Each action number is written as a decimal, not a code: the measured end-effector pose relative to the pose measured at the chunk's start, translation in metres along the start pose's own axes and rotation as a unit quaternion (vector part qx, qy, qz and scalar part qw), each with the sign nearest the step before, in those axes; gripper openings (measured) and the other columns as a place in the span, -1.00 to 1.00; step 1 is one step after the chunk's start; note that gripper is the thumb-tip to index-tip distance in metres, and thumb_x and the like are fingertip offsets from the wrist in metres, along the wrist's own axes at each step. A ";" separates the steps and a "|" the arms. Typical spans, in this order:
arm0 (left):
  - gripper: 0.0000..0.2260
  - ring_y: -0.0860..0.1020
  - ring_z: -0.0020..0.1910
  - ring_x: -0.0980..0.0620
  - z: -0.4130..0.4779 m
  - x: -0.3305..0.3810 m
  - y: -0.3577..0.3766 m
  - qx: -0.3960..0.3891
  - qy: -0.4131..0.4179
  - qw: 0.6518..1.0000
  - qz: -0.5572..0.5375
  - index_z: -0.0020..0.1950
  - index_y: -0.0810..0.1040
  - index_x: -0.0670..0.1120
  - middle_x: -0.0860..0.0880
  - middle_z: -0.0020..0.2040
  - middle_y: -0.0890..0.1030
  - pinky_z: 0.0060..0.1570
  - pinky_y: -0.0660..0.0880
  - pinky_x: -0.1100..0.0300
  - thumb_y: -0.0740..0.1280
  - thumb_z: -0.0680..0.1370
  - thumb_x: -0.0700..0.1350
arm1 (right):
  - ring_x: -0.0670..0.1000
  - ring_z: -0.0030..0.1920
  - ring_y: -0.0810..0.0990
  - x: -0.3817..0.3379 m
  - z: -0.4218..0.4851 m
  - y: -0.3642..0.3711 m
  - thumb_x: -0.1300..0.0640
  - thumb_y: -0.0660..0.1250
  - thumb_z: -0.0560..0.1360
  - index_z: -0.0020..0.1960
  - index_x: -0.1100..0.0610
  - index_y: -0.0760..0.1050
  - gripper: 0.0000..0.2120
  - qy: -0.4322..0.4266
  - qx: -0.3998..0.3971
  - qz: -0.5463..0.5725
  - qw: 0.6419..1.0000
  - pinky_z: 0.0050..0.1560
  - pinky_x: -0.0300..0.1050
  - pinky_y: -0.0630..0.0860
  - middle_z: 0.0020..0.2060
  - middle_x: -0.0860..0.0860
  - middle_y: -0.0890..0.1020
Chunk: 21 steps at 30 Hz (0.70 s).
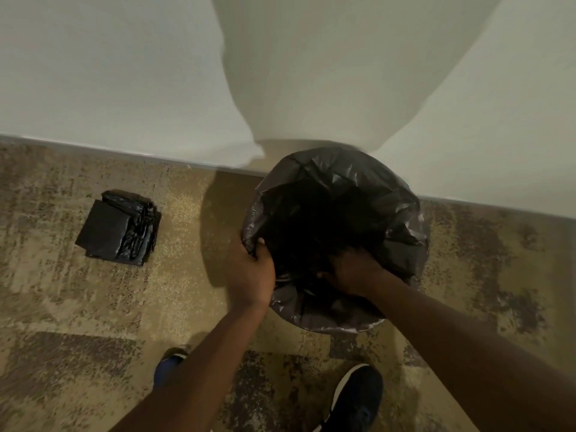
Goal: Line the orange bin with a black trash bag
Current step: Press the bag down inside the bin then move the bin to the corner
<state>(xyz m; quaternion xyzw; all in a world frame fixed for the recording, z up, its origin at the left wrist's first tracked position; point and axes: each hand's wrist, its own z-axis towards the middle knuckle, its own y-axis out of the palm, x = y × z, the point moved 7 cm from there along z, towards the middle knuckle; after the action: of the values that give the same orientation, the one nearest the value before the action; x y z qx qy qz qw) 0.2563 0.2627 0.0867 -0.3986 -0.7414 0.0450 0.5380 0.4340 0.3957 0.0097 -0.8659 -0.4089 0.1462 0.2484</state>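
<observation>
A: What could go wrong here?

B: The black trash bag (336,194), draped over the bin by the wall, may slip off the near rim if the right hand (352,272) pushes down too hard inside.

A: And the hands?

B: The left hand (252,269) pinches the bag's edge at the rim. The right reaches inside, fingers lost in shadow; I cannot tell its grip. No orange shows.

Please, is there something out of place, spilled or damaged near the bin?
Nothing is spilled or visibly torn. The bag covers the bin's rim all around, with both hands, left and right, at its near edge. One oddity: a folded stack of spare bags lies on the carpet, left of the bin.
</observation>
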 end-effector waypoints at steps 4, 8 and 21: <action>-0.80 0.60 0.01 -0.01 -0.001 0.001 -0.001 0.001 0.013 1.000 0.013 0.23 0.54 -0.10 0.05 -0.03 0.57 -0.04 0.46 0.20 0.32 0.61 -0.15 | 0.13 0.43 0.43 0.007 -0.041 -0.039 -0.22 0.06 0.60 0.46 0.05 0.41 -0.44 -0.051 0.178 0.024 0.982 0.44 0.10 0.35 0.43 0.10 0.48; -0.49 0.55 0.23 -0.10 0.004 0.009 -0.004 0.009 0.096 0.993 0.070 0.47 0.34 -0.10 -0.10 0.28 0.52 0.14 0.58 0.00 0.39 0.56 -0.03 | 0.17 0.60 0.15 0.025 -0.103 -0.106 -0.16 0.17 0.64 0.59 0.08 0.23 -0.40 0.017 0.459 0.086 0.884 0.56 0.20 0.08 0.59 0.11 0.24; -0.45 0.53 0.32 -0.10 0.006 0.011 0.004 -0.010 0.159 0.982 0.103 0.55 0.23 -0.03 -0.09 0.39 0.48 0.19 0.59 -0.12 0.30 0.61 0.05 | 0.06 0.22 0.51 0.108 -0.081 -0.077 -0.35 -0.07 0.63 0.33 0.03 0.48 -0.39 0.180 0.359 0.524 0.751 0.26 0.09 0.44 0.17 0.00 0.57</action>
<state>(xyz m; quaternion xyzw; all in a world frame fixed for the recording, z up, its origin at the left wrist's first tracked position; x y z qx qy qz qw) 0.2522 0.2746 0.0902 -0.4803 -0.6018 0.0290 0.6375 0.4893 0.4972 0.1139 -0.8015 0.2434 0.2314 0.4947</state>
